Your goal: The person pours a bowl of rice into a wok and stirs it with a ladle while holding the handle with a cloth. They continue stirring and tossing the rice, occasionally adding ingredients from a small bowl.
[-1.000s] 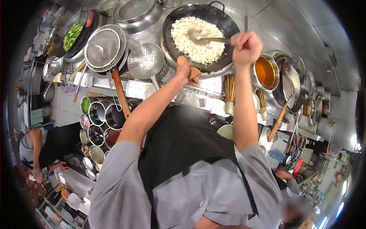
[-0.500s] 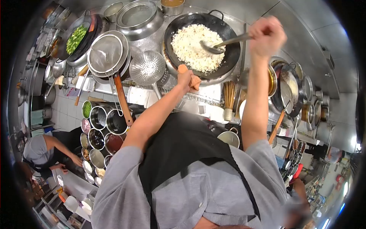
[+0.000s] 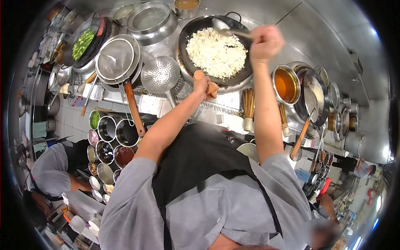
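A black wok (image 3: 192, 30) holds a wide mound of fried rice (image 3: 212, 53) with small darker bits in it. My right hand (image 3: 266, 43) is closed around the handle of a metal ladle (image 3: 221, 26), slightly smeared by motion. The ladle's bowl hangs over the far side of the rice, near the wok's back rim. At the near rim, my left hand (image 3: 201, 85) is closed on a brown folded cloth (image 3: 212, 90); any wok handle under it is hidden.
Left of the wok lie a perforated skimmer (image 3: 160, 75) and a mesh strainer (image 3: 116, 58). A pot of orange-brown liquid (image 3: 286, 84) stands right, beside bamboo brushes (image 3: 248, 106). Several ingredient containers (image 3: 123, 156) sit lower left. A co-worker (image 3: 52, 168) bends at far left.
My right hand has moved left and slightly down, carrying the ladle from the rice's right side to the wok's back rim. My left hand stays put. The co-worker at left has bent lower.
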The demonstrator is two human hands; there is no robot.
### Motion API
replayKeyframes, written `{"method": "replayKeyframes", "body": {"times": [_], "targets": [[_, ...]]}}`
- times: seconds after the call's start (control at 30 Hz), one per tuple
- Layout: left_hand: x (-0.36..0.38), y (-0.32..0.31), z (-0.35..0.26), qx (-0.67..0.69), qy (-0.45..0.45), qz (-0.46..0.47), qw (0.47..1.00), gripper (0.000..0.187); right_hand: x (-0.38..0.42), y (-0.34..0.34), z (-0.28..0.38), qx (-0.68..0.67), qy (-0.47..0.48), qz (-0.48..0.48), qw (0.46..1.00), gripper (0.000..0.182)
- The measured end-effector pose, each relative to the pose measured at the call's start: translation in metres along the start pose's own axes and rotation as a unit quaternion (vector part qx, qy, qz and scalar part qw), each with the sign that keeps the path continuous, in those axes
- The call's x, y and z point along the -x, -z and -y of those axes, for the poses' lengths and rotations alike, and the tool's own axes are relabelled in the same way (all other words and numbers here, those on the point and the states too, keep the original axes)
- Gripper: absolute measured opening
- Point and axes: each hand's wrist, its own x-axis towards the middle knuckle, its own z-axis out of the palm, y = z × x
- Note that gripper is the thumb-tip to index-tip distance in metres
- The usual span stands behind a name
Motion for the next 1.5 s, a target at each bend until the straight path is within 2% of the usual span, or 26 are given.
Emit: {"method": "replayKeyframes", "body": {"times": [0.03,0.07,0.17,0.23,0.3,0.37,0.4,0.47,0.5,0.53,0.6,0.7,0.77,0.83,0.87,0.9,0.97,1.1,1.17,1.23,1.3,1.37,1.4,1.43,1.47,1.5], "targets": [[-0.008,0.002,0.003,-0.001,0.000,0.002,1.000,0.020,0.022,0.016,-0.031,0.033,-0.015,0.082,0.996,0.021],[-0.024,0.008,0.009,0.001,-0.015,0.010,1.000,0.021,0.021,0.030,-0.038,-0.037,-0.148,0.198,0.968,0.019],[-0.020,0.016,0.010,-0.010,-0.023,0.025,0.999,0.024,-0.025,0.002,0.032,0.047,-0.200,0.215,0.955,0.019],[-0.021,0.008,0.005,-0.011,-0.024,0.036,0.999,0.025,-0.048,0.010,0.095,0.017,-0.223,0.214,0.951,0.021],[-0.026,0.005,0.014,-0.012,-0.062,-0.034,0.997,0.023,-0.047,0.044,0.121,-0.207,-0.278,0.167,0.923,0.020],[-0.034,0.007,0.007,-0.010,-0.047,-0.011,0.999,0.021,-0.021,0.061,0.074,0.002,-0.220,-0.092,0.971,0.020],[-0.037,0.008,0.007,-0.016,-0.027,0.017,0.999,0.018,-0.010,0.074,0.045,-0.029,-0.194,-0.128,0.972,0.022],[-0.036,0.011,0.006,-0.038,0.019,0.062,0.997,0.017,0.005,0.074,0.012,0.147,-0.130,-0.176,0.965,0.019],[-0.020,0.011,-0.005,-0.086,0.063,0.072,0.992,0.018,0.009,0.026,0.043,-0.004,-0.169,-0.265,0.949,0.013],[-0.019,0.009,-0.002,-0.074,0.019,0.057,0.995,0.017,0.018,-0.001,0.073,-0.005,-0.139,-0.177,0.974,0.018],[-0.032,0.008,0.004,-0.066,-0.026,0.042,0.997,0.017,0.061,-0.042,0.089,0.033,-0.028,-0.133,0.990,0.016],[-0.039,0.014,0.008,-0.027,-0.039,0.120,0.992,0.016,0.093,-0.035,0.037,0.181,0.013,0.002,0.983,0.020],[-0.009,0.007,-0.008,-0.083,0.035,0.072,0.993,0.014,0.071,-0.019,-0.004,0.011,-0.104,-0.046,0.993,0.023],[-0.001,0.003,-0.010,-0.079,0.030,0.081,0.993,0.013,0.030,-0.026,0.047,-0.010,-0.203,-0.138,0.969,0.023],[-0.002,0.001,-0.005,-0.067,-0.011,0.074,0.995,0.014,0.018,-0.006,0.057,-0.093,-0.192,-0.047,0.976,0.020],[-0.004,0.001,-0.001,-0.056,-0.051,0.066,0.995,0.015,0.013,-0.011,0.090,-0.078,-0.216,-0.036,0.973,0.019],[-0.006,0.009,0.010,-0.053,-0.058,0.091,0.993,0.018,0.024,0.000,0.080,-0.055,-0.212,-0.052,0.974,0.021],[0.120,-0.022,-0.021,-0.029,0.051,0.043,0.997,0.023,0.011,0.036,0.061,-0.039,-0.229,-0.116,0.966,0.023],[0.177,-0.032,-0.057,-0.041,0.202,0.042,0.978,0.020,-0.018,0.041,0.081,-0.102,-0.286,-0.086,0.949,0.022],[0.149,-0.016,-0.053,-0.042,0.193,0.076,0.977,0.018,0.001,0.023,0.110,-0.175,-0.274,-0.048,0.944,0.017],[0.082,0.024,-0.015,-0.115,0.074,0.114,0.984,0.016,0.037,-0.024,0.114,-0.049,-0.171,-0.112,0.978,0.017],[0.062,0.071,0.006,-0.201,0.040,0.203,0.958,0.012,0.077,-0.017,0.080,0.023,-0.072,0.016,0.997,0.016],[0.035,0.089,0.037,-0.110,0.028,0.157,0.981,0.010,0.075,-0.015,0.082,0.057,-0.031,0.081,0.995,0.016],[0.026,0.105,0.055,-0.105,0.079,0.125,0.983,0.008,0.077,-0.012,0.088,0.092,0.002,0.148,0.985,0.015],[0.028,0.116,0.067,-0.099,0.131,0.092,0.982,0.006,0.069,-0.016,0.087,0.109,0.041,0.147,0.982,0.017],[0.044,0.116,0.067,-0.097,0.129,0.094,0.982,0.006,0.061,-0.021,0.074,0.017,0.018,0.080,0.997,0.016]]}}
